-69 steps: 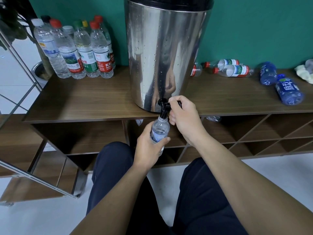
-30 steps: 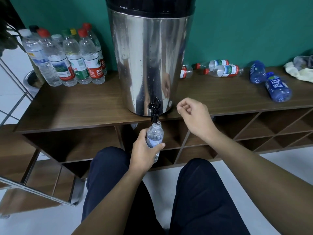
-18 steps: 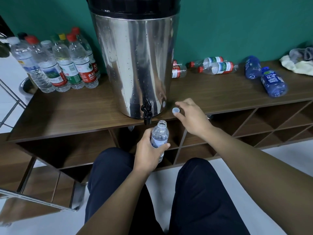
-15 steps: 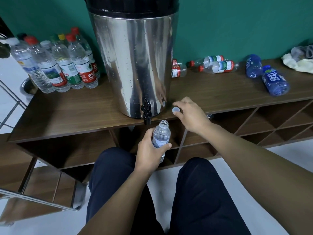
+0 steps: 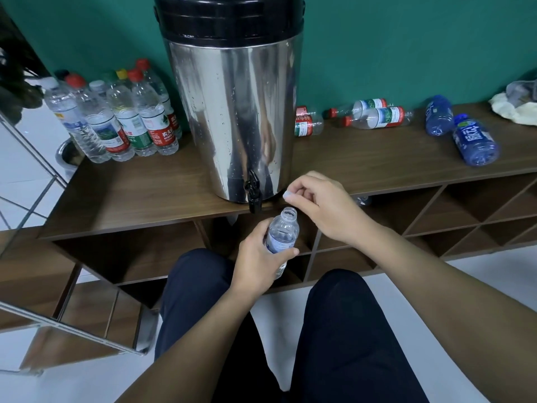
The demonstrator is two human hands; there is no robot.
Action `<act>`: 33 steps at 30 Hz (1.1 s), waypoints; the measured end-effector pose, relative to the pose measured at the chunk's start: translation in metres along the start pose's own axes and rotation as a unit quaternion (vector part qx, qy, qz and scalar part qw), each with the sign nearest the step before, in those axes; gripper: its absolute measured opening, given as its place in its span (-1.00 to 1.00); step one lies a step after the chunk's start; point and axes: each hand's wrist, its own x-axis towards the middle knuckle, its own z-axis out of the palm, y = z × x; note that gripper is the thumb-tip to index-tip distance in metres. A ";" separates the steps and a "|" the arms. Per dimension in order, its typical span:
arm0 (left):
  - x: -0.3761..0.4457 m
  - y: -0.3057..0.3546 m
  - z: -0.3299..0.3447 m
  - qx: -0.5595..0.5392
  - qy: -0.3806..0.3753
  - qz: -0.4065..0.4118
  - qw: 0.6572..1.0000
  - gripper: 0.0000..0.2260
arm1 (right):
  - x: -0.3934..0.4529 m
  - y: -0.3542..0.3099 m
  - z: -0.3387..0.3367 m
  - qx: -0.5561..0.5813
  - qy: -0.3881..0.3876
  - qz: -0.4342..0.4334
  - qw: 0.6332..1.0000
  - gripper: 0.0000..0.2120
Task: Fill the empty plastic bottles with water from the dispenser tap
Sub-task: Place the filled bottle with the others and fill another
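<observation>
My left hand (image 5: 257,258) grips a small clear bottle (image 5: 282,233) with a pale label, upright and uncapped, just below and right of the black tap (image 5: 253,193). The tap sticks out at the bottom of a tall steel dispenser (image 5: 232,112) with a black lid. My right hand (image 5: 324,209) pinches a small pale cap (image 5: 287,194) in its fingertips, just above the bottle's open mouth. The water level in the bottle is hard to tell.
The dispenser stands on a wooden shelf unit (image 5: 145,196). Several capped bottles (image 5: 116,120) stand at its left. Clear empty bottles (image 5: 374,116) and two blue ones (image 5: 473,141) lie on the right, beside a cloth (image 5: 514,110). My knees are below.
My right hand left the tap, picked the pale cap off the shelf and lifted it over the bottle. My left hand moved the bottle right, away from under the tap.
</observation>
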 end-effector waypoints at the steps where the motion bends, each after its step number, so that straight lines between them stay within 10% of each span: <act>1: -0.002 0.003 -0.002 -0.001 0.001 0.004 1.000 -0.41 | -0.004 -0.007 -0.004 -0.001 -0.007 -0.012 1.000 -0.87; 21: -0.025 0.073 -0.106 -0.009 -0.051 0.057 0.997 -0.44 | 0.015 -0.119 -0.054 -0.171 -0.144 -0.233 0.947 -0.76; 33: -0.028 0.091 -0.165 -0.029 0.051 0.082 0.995 -0.40 | 0.062 -0.198 -0.027 -0.235 -0.050 -0.209 0.948 -0.39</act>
